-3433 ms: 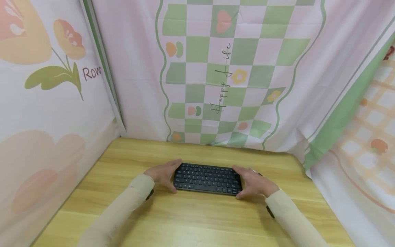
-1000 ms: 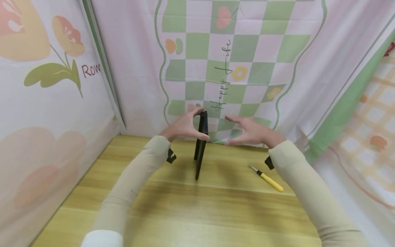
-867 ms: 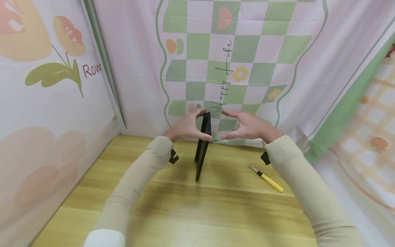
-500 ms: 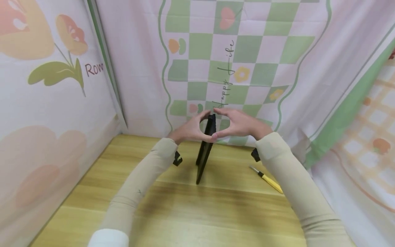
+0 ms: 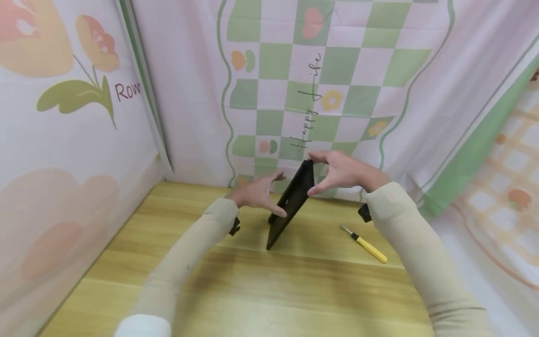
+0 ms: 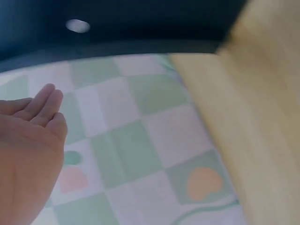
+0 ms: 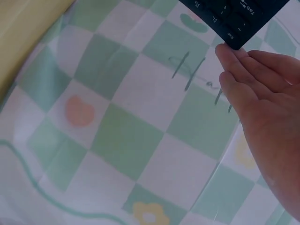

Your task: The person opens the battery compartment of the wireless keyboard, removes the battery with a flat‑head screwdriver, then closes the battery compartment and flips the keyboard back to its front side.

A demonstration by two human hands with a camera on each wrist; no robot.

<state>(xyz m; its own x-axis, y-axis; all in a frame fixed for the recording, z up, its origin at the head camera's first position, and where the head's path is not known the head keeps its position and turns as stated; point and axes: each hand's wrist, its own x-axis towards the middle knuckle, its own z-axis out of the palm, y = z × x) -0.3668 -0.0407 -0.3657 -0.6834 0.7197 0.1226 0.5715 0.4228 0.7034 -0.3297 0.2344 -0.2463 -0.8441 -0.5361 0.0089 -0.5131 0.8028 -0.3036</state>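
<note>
A black keyboard [image 5: 294, 196] stands on its short end on the table, leaning to the right, with its dark underside turned partly to the left. My right hand [image 5: 347, 171] holds the upper end between thumb and fingers. In the right wrist view, the fingertips of that right hand [image 7: 262, 89] meet the keyboard's corner by the Esc key [image 7: 230, 35]. My left hand [image 5: 257, 193] is spread beside the lower half, its thumb in front of the underside. The left wrist view shows the left hand [image 6: 30, 136] with extended fingers, apart from the keyboard [image 6: 140, 28].
To the right on the wooden table [image 5: 252, 295] lies a slim tool with a yellow handle [image 5: 370, 248], a black collar and a short metal tip. A checked curtain [image 5: 275, 61] hangs right behind the table, with printed cloth [image 5: 63, 164] on the left side.
The keyboard lay flat between both hands, then stood on end in my left hand. Now my right hand holds its top, it leans right, and my left hand has let go and moved lower.
</note>
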